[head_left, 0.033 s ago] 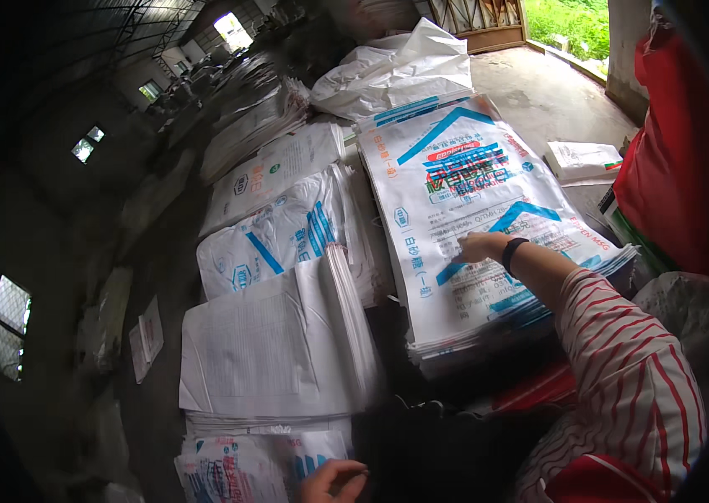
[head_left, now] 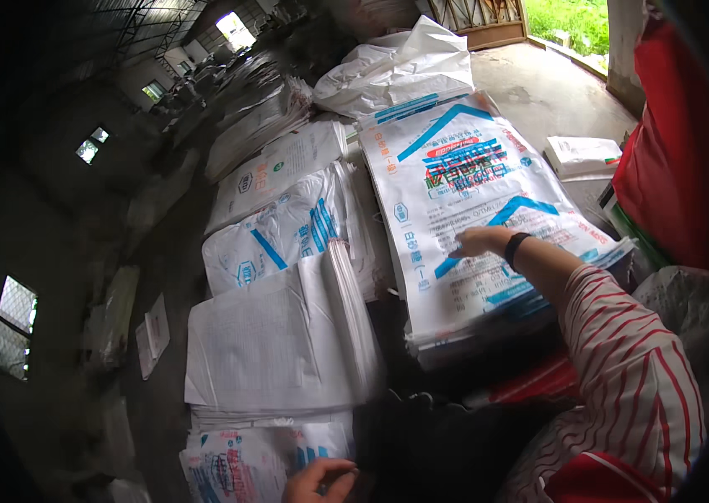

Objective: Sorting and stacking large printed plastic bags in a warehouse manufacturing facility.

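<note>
My right hand (head_left: 484, 241) rests on the near half of a tall stack of white printed sacks (head_left: 522, 168) with blue chevrons and red and blue lettering. Its fingers are stretched out over the top sack, palm down, and grip nothing visible. A dark band is on that wrist. At the lower edge is my left hand (head_left: 321, 480), its fingers curled toward the thumb and nothing visible in them. The hand is partly cut off by the picture's edge. It is closest to a low stack of printed sacks (head_left: 245, 461).
Left of the tall stack runs a row of sack piles: plain white sacks (head_left: 245, 352), blue-striped sacks (head_left: 279, 239) and sacks with orange print (head_left: 279, 172). A crumpled white sheet (head_left: 396, 71) lies behind. At right hangs red cloth (head_left: 677, 159), near a folded white sack (head_left: 581, 155).
The view has shifted very slightly. The sack piles at left appear a little further right, and my left hand a little further left. My right hand stays on the same sack.
</note>
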Demonstrator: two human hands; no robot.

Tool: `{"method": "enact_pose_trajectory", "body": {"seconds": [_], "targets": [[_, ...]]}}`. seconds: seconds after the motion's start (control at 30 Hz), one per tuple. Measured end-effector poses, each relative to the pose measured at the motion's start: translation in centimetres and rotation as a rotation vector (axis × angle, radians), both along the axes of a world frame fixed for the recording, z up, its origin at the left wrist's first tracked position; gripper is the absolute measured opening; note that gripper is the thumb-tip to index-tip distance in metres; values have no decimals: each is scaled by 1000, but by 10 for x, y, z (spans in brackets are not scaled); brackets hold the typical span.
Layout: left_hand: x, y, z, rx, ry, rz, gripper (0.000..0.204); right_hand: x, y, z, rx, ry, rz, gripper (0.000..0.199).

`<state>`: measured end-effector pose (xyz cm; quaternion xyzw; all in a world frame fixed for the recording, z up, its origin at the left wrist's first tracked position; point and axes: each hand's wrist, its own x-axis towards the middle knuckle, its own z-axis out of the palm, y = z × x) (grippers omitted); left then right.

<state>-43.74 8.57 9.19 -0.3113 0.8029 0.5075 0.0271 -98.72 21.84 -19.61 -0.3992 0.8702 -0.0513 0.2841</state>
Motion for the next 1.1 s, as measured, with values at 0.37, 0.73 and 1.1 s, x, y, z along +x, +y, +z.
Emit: {"method": "enact_pose_trajectory", "body": {"seconds": [0.37,0.73,1.1], "targets": [[65,173,119,-212,1186,-199,42,174,151,88,-232,-114,235,48],[72,206,132,57,1584,-299,45,224,172,122,-370,333,609,21],[114,143,117,3,1647,-289,36,222,138,113,-368,235,364,35]]}}
